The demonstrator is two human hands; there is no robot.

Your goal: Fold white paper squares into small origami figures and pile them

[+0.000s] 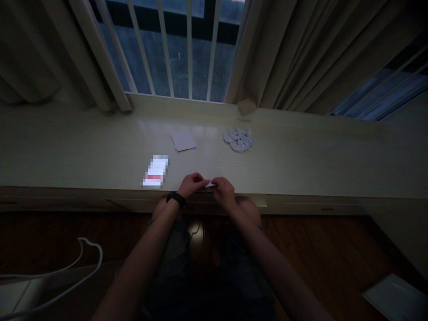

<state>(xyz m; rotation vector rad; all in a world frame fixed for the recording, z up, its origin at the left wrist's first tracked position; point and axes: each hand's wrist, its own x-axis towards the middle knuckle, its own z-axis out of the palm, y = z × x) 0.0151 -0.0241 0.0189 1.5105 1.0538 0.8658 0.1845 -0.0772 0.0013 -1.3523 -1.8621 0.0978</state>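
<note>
Near the front edge of the pale window ledge, my left hand and my right hand pinch a small piece of white paper between them. It looks folded, though fingers cover much of it. Beyond my left hand lies a stack of square white paper sheets. Past my right hand sits a pile of small folded white paper pieces. To the left of my left hand is a lit phone, its screen blurred out. A dark band circles my left wrist.
Beige curtains hang on both sides of a barred window behind the ledge. A brownish block-like object stands against the right curtain. White cable loops at lower left, and a pale flat object lies at lower right.
</note>
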